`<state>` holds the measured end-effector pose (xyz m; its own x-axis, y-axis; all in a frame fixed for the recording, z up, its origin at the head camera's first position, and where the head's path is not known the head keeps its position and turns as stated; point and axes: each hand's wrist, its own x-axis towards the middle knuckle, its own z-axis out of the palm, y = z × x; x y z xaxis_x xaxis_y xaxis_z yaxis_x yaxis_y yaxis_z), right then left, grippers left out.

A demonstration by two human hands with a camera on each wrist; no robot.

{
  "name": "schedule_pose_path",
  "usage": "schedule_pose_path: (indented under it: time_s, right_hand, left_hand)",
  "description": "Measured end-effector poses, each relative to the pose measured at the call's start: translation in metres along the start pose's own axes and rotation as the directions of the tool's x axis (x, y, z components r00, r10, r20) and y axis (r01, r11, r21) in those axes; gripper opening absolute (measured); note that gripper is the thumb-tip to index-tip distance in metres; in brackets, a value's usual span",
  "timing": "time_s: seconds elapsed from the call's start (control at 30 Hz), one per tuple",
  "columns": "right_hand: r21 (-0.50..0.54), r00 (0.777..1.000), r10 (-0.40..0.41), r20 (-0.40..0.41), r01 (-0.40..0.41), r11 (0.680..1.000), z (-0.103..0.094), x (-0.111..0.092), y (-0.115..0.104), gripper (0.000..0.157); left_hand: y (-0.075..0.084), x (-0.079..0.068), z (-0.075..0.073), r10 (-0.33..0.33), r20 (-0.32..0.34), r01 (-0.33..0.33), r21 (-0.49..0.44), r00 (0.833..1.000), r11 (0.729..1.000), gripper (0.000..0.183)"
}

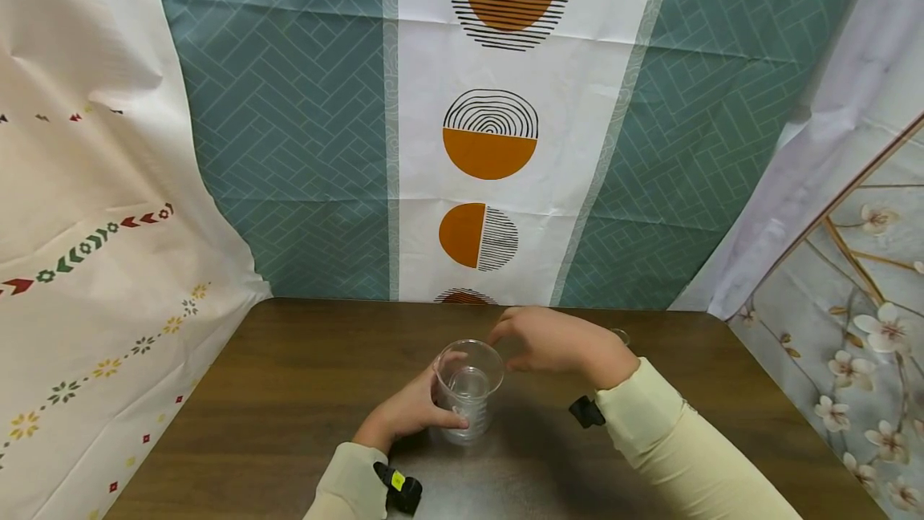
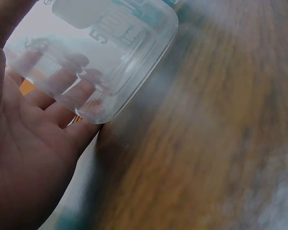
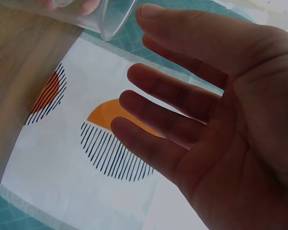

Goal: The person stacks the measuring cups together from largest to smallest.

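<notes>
A clear glass beaker (image 1: 469, 408) stands upright near the middle of the wooden table, with a smaller clear vessel showing inside it. My left hand (image 1: 419, 406) grips its side, thumb at the front and fingers around the back. In the left wrist view, printed markings show on the beaker (image 2: 120, 43), and my left fingers (image 2: 62, 112) lie along its far wall. Just right of the rim, my right hand (image 1: 559, 341) is in the air with nothing in it. Its fingers (image 3: 168, 91) are apart and loosely extended in the right wrist view, near the beaker's rim (image 3: 105, 28) but not touching it.
Behind my right wrist, a curved clear rim (image 1: 621, 336) shows, mostly hidden. The brown wooden table (image 1: 303, 375) ends at a patterned teal and white cloth (image 1: 310, 143). Patterned cloths also hang at the left and right sides.
</notes>
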<state>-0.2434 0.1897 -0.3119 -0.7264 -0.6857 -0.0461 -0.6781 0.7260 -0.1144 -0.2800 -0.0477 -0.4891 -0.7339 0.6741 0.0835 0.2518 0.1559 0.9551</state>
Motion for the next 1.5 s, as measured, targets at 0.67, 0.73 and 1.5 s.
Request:
schedule_pose_path:
  time_s: [0.67, 0.73, 1.5]
  right_hand:
    - [0.002, 0.997, 0.074, 0.007, -0.074, 0.997, -0.003, -0.007, 0.013, 0.036]
    - [0.001, 0.997, 0.08, 0.007, -0.08, 0.997, -0.002, -0.008, 0.015, 0.037]
    - [0.017, 0.994, 0.109, 0.011, -0.109, 0.994, 0.0, -0.013, 0.031, 0.034]
  left_hand:
    - [0.0, 0.001, 0.0, -0.002, -0.001, 0.002, 0.021, 1.0, 1.0, 0.089]
    - [0.001, 0.001, 0.0, -0.004, -0.002, 0.004, 0.023, 1.0, 1.0, 0.089]
    - [-0.004, 0.002, 0.0, 0.005, 0.011, -0.005, -0.014, 1.0, 1.0, 0.09]
